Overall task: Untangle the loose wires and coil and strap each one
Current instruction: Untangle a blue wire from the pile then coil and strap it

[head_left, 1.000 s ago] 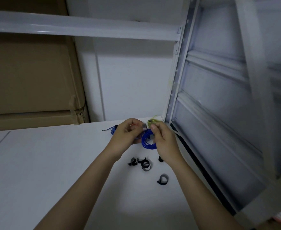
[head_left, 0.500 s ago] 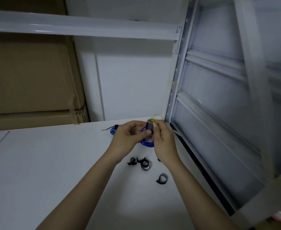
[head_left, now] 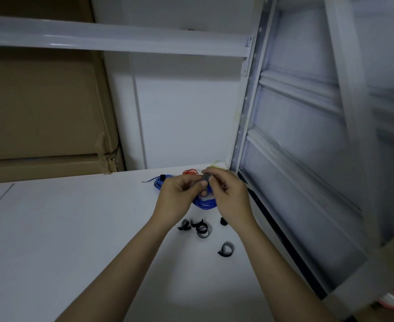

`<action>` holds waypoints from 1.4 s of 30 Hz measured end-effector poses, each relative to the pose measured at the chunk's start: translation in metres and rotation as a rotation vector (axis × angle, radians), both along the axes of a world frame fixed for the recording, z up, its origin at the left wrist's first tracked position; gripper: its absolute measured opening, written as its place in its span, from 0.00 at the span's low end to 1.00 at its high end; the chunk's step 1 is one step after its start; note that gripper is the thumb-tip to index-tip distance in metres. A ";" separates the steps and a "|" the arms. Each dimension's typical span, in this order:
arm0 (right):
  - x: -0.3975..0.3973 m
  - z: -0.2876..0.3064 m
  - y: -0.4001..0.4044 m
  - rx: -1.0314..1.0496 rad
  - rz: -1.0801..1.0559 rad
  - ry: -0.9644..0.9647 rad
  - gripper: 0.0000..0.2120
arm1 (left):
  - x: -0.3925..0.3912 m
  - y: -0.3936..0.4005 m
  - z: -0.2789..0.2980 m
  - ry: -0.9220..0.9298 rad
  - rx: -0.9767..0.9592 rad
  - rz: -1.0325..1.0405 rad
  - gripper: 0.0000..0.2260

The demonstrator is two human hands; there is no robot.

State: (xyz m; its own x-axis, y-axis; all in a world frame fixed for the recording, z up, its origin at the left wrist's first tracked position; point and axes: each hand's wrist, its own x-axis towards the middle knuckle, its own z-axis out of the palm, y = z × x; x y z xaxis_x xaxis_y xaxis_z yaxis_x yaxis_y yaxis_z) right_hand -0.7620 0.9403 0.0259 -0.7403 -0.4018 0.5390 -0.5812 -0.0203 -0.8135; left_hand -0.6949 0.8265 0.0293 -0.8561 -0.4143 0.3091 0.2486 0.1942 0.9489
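Blue wire coil point(head_left: 204, 202), held above the white shelf surface point(head_left: 63, 228) between both hands, its lower loops hanging out below the fingers. Left hand point(head_left: 176, 198): fingers curled, thumb and forefinger pinching the grey strap point(head_left: 206, 177) at the top of the coil. Right hand point(head_left: 229, 196): fingers curled likewise, gripping the same strap and the coil from the other side, the two hands touching at the fingertips. Second blue coil point(head_left: 160, 182), lying on the surface behind the left hand, already bound with a black strap, one loose end trailing left. Red wire point(head_left: 190, 172), coiled, at the back edge of the surface. Yellow-green wire point(head_left: 214, 164), beside the shelf upright point(head_left: 246, 126) (only a small part shows). Spare black straps point(head_left: 198, 227), curled, lying loose on the surface nearer the person than the hands; one further strap point(head_left: 226, 249) lies apart, nearer still. Cardboard box point(head_left: 40, 112), standing at the left rear.
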 end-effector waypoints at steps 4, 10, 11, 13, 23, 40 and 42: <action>0.002 0.000 -0.007 -0.121 0.004 -0.220 0.17 | -0.001 0.002 -0.003 0.032 -0.001 0.029 0.11; 0.002 -0.004 -0.007 -0.131 0.065 -0.318 0.17 | 0.000 -0.004 -0.007 -0.019 0.018 -0.003 0.08; 0.001 -0.004 -0.005 -0.110 0.080 -0.264 0.16 | 0.000 -0.005 -0.008 -0.020 0.011 -0.001 0.08; 0.000 -0.005 -0.001 -0.068 0.089 -0.160 0.17 | 0.001 -0.007 -0.008 -0.020 -0.027 0.003 0.08; 0.001 -0.011 -0.005 -0.015 -0.083 -0.051 0.10 | 0.007 0.001 -0.011 0.059 -0.046 0.058 0.04; 0.015 0.002 -0.019 -0.271 -0.037 -0.519 0.11 | 0.010 0.002 -0.008 0.100 -0.136 0.109 0.10; 0.016 0.002 -0.020 -0.271 -0.045 -0.503 0.11 | 0.009 0.001 -0.010 0.091 -0.124 0.121 0.07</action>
